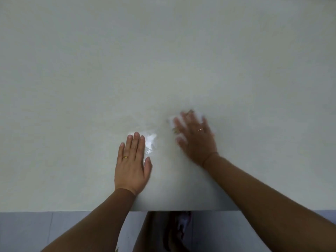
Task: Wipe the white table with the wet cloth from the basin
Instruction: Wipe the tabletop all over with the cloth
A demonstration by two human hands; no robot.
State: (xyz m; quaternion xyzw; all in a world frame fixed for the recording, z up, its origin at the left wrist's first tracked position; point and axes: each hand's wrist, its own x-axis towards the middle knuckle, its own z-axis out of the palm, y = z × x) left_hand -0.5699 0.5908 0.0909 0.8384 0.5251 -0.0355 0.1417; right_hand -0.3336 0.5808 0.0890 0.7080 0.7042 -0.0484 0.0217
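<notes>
The white table (163, 60) fills most of the view. My right hand (195, 137) lies flat, blurred by motion, pressing a white cloth (171, 121) onto the table; only the cloth's edges show past the fingers. My left hand (131, 163) rests flat on the table to the left, fingers together, holding nothing. A shiny wet patch (150, 141) glistens just beside the left fingertips. The basin is out of view.
The table's front edge (181, 210) runs across the bottom of the view. Below it are grey floor tiles (45, 231) and my legs and a foot (181, 228).
</notes>
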